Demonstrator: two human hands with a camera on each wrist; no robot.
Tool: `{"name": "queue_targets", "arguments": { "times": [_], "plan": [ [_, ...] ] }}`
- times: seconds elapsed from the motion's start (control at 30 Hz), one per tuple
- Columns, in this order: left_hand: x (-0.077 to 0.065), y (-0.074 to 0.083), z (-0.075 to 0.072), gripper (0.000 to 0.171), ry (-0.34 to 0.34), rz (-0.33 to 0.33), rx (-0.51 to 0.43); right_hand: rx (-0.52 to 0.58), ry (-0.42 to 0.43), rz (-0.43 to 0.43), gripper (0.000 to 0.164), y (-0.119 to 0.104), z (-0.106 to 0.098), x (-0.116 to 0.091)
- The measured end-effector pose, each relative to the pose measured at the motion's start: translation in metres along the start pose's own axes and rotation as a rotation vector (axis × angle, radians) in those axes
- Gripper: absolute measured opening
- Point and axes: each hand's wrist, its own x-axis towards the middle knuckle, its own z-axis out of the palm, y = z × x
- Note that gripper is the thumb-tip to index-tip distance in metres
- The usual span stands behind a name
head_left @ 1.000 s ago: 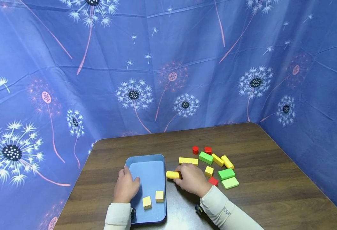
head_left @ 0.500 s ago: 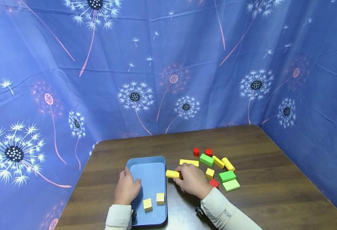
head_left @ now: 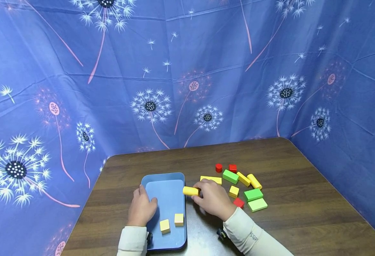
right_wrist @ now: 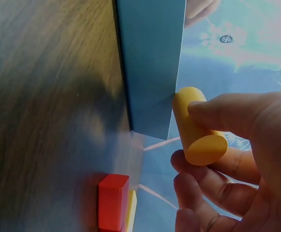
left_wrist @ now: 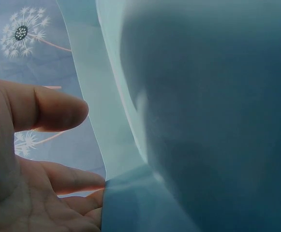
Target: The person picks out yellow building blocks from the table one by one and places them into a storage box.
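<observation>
My right hand pinches a yellow cylinder block between thumb and fingers. In the head view the cylinder's free end overlaps the right rim of the blue tray; the right wrist view has the cylinder level with the top of the tray wall. My left hand is at the tray's left side, thumb held apart from the fingers. From the left wrist, the fingertips of that hand meet the tray wall and are partly hidden. Two pale yellow cubes, one nearer the middle and one by the right wall, lie in the tray.
Right of the tray, loose blocks lie on the brown wooden table: green ones, red ones, and yellow ones. A long yellow block lies just behind my right hand. A blue dandelion-print cloth hangs behind the table.
My right hand has lifted the yellow cylinder slightly and moved it a little left, to the tray's right rim. My left hand stays at the tray's left side.
</observation>
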Motion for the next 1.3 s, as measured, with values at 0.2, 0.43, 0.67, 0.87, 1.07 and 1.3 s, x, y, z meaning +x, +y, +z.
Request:
{"name": "queue_targets", "arguments": {
  "times": [0.2, 0.43, 0.67, 0.87, 1.07, 1.3],
  "plan": [
    [0.000, -0.001, 0.000, 0.079, -0.019, -0.020, -0.003, 0.040, -0.013, -0.021, 0.028, -0.005, 0.002, -0.001],
    [0.000, -0.002, 0.000, 0.079, -0.008, -0.003, -0.004, 0.063, -0.023, -0.058, 0.027, -0.012, 0.005, 0.000],
    [0.000, -0.002, 0.002, 0.078, -0.002, -0.003, 0.004, 0.060, -0.029, -0.079, 0.028, -0.017, 0.007, -0.001],
    [0.001, -0.001, 0.001, 0.079, 0.006, 0.002, -0.001, 0.065, -0.029, -0.099, 0.026, -0.018, 0.011, 0.000],
    [0.001, 0.000, 0.001, 0.079, 0.000, -0.008, 0.009, 0.076, -0.021, -0.120, 0.026, -0.021, 0.012, 0.001],
    [0.000, 0.001, 0.001, 0.079, 0.016, -0.009, 0.010, 0.082, -0.024, -0.153, 0.026, -0.025, 0.013, 0.003]
  ]
}}
